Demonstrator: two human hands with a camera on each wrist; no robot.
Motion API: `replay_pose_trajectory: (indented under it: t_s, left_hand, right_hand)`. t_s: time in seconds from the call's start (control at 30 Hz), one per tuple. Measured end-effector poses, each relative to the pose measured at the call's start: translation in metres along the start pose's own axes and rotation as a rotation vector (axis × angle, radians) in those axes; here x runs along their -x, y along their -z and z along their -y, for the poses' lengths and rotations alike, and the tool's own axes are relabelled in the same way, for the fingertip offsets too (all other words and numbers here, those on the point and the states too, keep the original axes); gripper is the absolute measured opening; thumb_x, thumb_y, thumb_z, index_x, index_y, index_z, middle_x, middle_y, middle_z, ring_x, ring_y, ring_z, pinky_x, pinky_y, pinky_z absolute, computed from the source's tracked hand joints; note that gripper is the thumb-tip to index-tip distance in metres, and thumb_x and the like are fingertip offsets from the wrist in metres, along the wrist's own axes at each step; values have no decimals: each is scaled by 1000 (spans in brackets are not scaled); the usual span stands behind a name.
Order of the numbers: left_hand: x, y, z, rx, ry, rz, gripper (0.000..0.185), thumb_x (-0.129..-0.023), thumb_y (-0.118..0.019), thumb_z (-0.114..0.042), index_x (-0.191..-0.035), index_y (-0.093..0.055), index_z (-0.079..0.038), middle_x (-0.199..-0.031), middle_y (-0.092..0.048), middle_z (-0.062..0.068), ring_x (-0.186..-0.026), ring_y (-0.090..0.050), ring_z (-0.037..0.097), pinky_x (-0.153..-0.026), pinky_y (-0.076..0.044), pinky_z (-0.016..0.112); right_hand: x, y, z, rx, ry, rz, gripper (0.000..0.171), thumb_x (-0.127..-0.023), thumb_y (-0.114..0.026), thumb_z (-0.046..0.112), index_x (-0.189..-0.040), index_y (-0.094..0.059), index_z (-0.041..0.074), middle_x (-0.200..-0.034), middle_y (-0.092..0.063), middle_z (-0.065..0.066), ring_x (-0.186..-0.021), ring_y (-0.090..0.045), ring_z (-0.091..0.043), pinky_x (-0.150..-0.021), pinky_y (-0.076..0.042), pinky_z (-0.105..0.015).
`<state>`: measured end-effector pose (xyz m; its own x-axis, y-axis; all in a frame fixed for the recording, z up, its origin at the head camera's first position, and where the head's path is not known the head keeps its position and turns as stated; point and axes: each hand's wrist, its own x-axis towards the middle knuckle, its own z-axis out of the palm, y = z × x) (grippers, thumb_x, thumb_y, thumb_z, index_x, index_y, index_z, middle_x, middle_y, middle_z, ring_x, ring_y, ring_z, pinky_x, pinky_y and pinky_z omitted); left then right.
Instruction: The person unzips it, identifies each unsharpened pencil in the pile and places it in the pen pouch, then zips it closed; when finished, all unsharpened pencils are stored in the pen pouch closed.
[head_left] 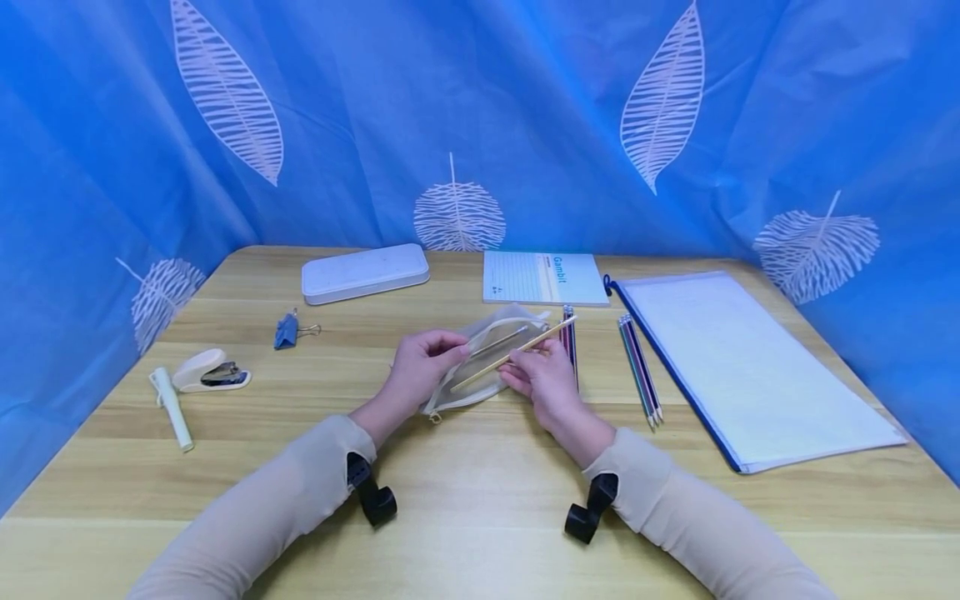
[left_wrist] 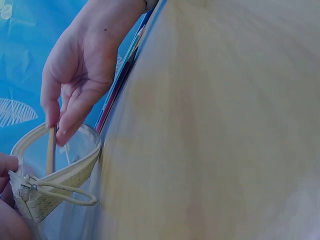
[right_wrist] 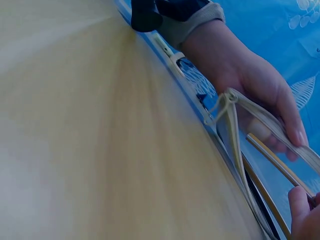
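My left hand [head_left: 420,367] grips the left edge of a pale mesh zip pouch [head_left: 459,403], whose mouth gapes. A slim yellow pencil [head_left: 483,369] is pinched between the thumb and fingers of my right hand [head_left: 546,379]. It slants across the pouch's opening, its lower end inside the mouth in the left wrist view. Another thin pencil [head_left: 497,342] lies within the pouch. A zip pull with a cord loop [left_wrist: 75,196] hangs at the pouch's near end. Just behind my right hand lies a bundle of striped pencils [head_left: 570,333], partly hidden by it.
More striped pencils [head_left: 640,371] lie to the right, beside a clear blue-edged document folder [head_left: 757,375]. At the back are a white case [head_left: 365,275] and a notebook [head_left: 517,277]. A blue binder clip [head_left: 286,331], a stapler [head_left: 210,371] and a pale green pen-like stick [head_left: 172,408] lie left.
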<state>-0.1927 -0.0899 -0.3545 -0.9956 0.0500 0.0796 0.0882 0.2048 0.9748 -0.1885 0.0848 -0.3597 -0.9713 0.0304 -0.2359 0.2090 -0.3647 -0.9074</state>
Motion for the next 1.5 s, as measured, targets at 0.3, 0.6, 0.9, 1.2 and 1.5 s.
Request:
replay_pose_trajectory:
  t_s: [0.3, 0.6, 0.9, 1.2, 1.5]
  left_hand:
    - [-1, -10, 0, 29, -46, -5, 16, -81, -70, -8, -95, -70, 0, -85, -69, 9, -72, -57, 8, -63, -45, 20]
    - [1, -11, 1, 37, -39, 30, 15, -83, -68, -8, -96, -71, -1, -90, -69, 11, -78, -59, 11, -67, -48, 22]
    - [2, -12, 0, 35, -30, 49, 16, -84, -67, -8, -97, -71, -2, -93, -70, 11, -80, -59, 11, -69, -49, 23]
    - [0, -1, 3, -14, 20, 48, 16, -84, -69, -14, -98, -71, -6, -93, -69, 7, -76, -58, 12, -65, -49, 23]
    - [0, 8, 1, 1, 13, 39, 17, -83, -69, -11, -98, -71, -2, -90, -69, 10, -72, -58, 12, -63, -48, 22]
  right_hand:
    - [5, -15, -15, 7, -33, 46, 36, -86, -54, -7, -116, -35, -5, -80, -63, -7, -64, -64, -11, -66, -54, -24]
    - [-1, -19, -23, 17, -69, 48, 28, -88, -53, -4, -114, -41, -9, -85, -60, -10, -70, -63, -13, -74, -54, -26]
    - [-2, -13, -17, 78, -76, 74, 24, -90, -51, -2, -111, -47, -13, -83, -64, -12, -71, -65, -13, -75, -53, -26]
    - [8, 24, 17, 146, -132, 263, 21, -92, -50, 1, -112, -50, -7, -80, -67, -5, -75, -67, -14, -74, -53, -26]
    - [-11, 70, 53, 359, 7, 328, 32, -90, -52, -2, -119, -46, -13, -87, -68, -7, -79, -67, -13, -72, -53, -23]
